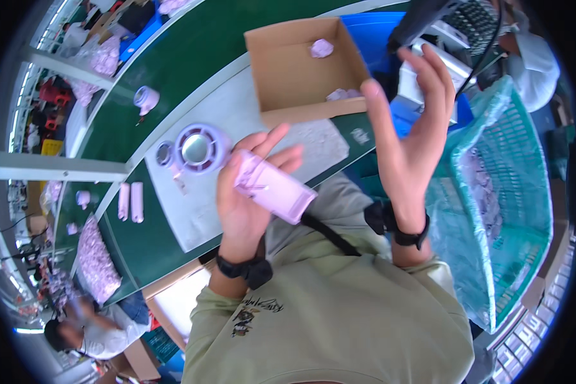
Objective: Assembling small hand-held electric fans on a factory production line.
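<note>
In my left hand (242, 205) is a lilac plastic housing piece (278, 191), long and hollow, tilted down to the right. Its upper end is held between thumb and fingers, some of which stretch out behind it. My right hand (413, 134) is raised, empty, with fingers spread, by the right side of a cardboard box (304, 115). Left of the held piece, a round lilac housing (194, 148) with a grey metallic centre lies on a pale mat (192, 224). A smaller lilac ring-shaped part (164, 154) sits beside it.
Crumpled lilac pieces (322, 48) lie inside the box. At the right stands a teal crate (515, 137) with a plastic liner. Two lilac strips (136, 202), a bag of lilac parts (97, 262) and another lilac part (146, 99) rest on the green table (150, 249). Other people (105, 336) sit nearby.
</note>
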`<action>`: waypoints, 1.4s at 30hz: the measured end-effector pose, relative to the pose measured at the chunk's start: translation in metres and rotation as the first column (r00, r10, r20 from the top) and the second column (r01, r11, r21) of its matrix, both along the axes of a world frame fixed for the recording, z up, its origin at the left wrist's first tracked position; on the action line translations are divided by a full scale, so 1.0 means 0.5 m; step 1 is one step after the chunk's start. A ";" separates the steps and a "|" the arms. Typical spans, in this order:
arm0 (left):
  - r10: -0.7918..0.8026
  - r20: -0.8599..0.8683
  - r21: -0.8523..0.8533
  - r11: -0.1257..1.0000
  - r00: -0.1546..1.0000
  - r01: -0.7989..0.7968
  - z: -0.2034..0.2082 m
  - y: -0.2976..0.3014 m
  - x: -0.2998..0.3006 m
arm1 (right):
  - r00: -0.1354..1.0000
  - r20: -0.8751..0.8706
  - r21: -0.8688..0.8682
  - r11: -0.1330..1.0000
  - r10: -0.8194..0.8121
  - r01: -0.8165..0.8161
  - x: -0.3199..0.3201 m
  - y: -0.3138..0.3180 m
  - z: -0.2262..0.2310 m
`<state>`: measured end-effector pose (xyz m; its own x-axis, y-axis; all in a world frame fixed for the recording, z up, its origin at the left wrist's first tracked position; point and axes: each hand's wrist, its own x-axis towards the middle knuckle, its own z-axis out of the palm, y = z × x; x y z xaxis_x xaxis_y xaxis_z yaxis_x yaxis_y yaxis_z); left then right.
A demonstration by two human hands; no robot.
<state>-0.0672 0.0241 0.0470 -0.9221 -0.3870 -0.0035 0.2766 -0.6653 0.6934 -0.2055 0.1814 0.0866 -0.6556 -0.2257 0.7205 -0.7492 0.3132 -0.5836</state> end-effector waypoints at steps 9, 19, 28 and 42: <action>-0.059 0.057 -0.004 0.998 0.997 0.060 -0.036 0.046 0.065 | 0.915 0.387 -0.291 0.957 0.117 0.001 -0.229 0.004 0.014; -0.241 0.170 0.088 0.969 0.955 0.229 -0.059 0.060 0.063 | 0.991 -0.107 -0.694 0.707 0.084 -0.134 -0.141 0.121 0.025; -0.330 0.241 0.075 0.944 0.913 0.322 -0.057 0.100 0.034 | 0.981 -0.005 -0.523 0.836 -0.195 0.164 -0.166 0.089 0.000; -0.341 0.204 0.198 0.933 0.918 0.302 -0.055 0.110 0.004 | 0.872 0.113 -0.823 0.537 0.476 -0.186 0.019 0.063 0.070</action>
<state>-0.0654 0.0792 0.0193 -0.9623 -0.0465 -0.2680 -0.1257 -0.7977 0.5899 -0.1961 0.2128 0.1219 -0.8555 0.0689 0.5132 -0.4482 -0.5947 -0.6674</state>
